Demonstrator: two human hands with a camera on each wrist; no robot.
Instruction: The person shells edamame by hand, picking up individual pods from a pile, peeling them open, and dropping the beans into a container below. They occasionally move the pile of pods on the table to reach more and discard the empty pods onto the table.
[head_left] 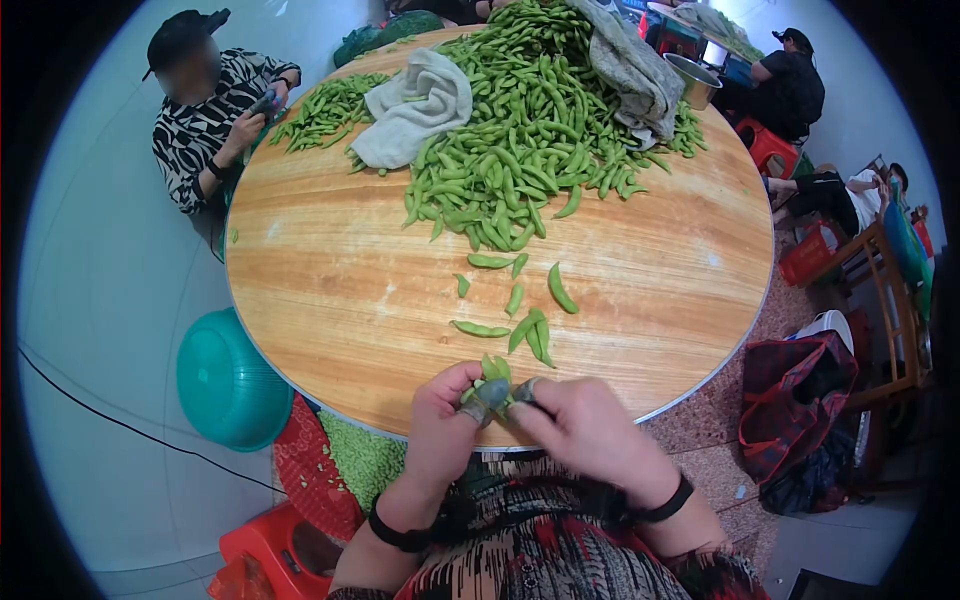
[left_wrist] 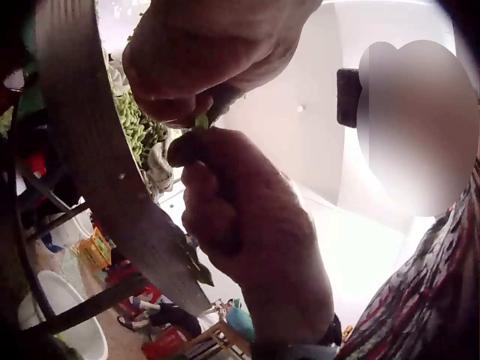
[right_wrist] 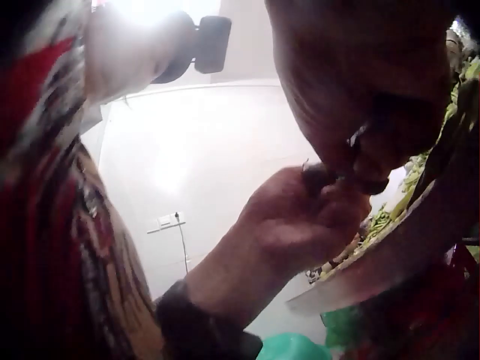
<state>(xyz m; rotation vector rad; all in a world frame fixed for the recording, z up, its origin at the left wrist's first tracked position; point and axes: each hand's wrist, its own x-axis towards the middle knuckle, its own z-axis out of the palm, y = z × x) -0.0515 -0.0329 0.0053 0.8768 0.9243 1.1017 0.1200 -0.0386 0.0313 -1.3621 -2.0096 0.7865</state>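
Just over the table's near edge, my left hand [head_left: 440,425] grips a few green soybean pods [head_left: 494,367] that stick up past its fingers. Its thumb wears a dark grey cover [head_left: 487,398]. My right hand [head_left: 585,425] meets it from the right, thumb and finger pinching the near end of a pod; a dark cover shows on its thumb too. In the left wrist view a bit of green pod [left_wrist: 201,120] shows between the two hands' fingertips. Several loose pods [head_left: 530,330] lie on the wooden table [head_left: 330,260] ahead of my hands.
A big heap of soybean pods [head_left: 530,140] covers the table's far half, with a grey cloth [head_left: 420,105] on it. Shelled beans [head_left: 365,460] lie below the edge at left, beside a teal basin [head_left: 230,380] and a red stool [head_left: 275,550]. Another person [head_left: 215,110] sits at far left.
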